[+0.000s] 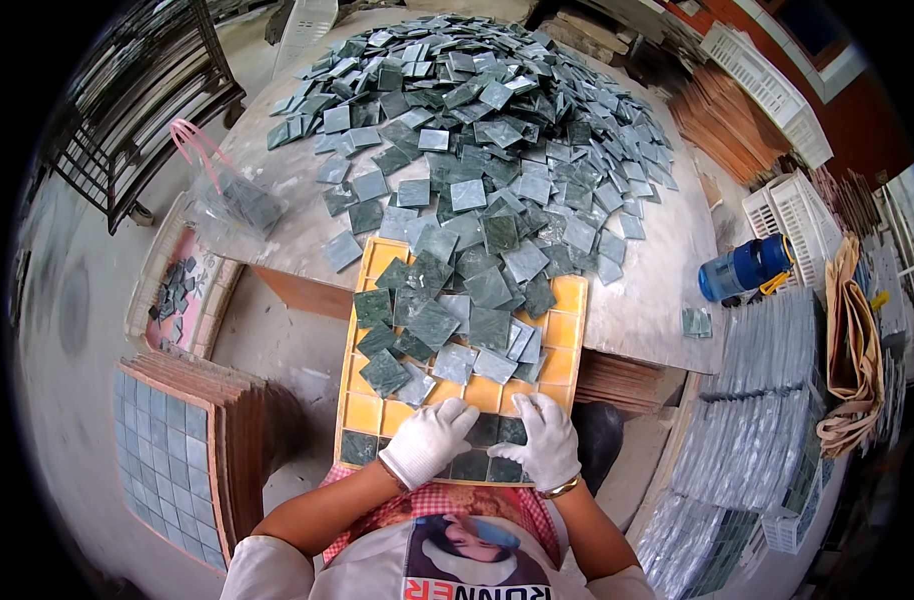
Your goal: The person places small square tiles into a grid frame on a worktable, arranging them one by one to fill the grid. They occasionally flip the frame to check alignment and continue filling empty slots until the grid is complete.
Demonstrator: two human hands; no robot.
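Note:
A yellow grid tray [363, 411] leans from the table edge toward my lap. Green-grey square stone tiles sit in the compartments of its near rows, and a loose heap of tiles [433, 324] covers its far part. My left hand [429, 443], in a white glove, rests over the near rows with its fingers curled together; whether a tile is under the fingertips is hidden. My right hand [549, 442], gloved too, lies at the tray's right side, thumb and fingers apart around a seated dark tile [512, 430].
A large pile of tiles [477, 100] spreads over the table [657, 310]. A blue water bottle [745, 268] stands at its right. Stacked tile boards [167, 450] are at left, wrapped tile stacks [732, 440] at right. A clear bag [239, 200] with pink handles sits on the left corner.

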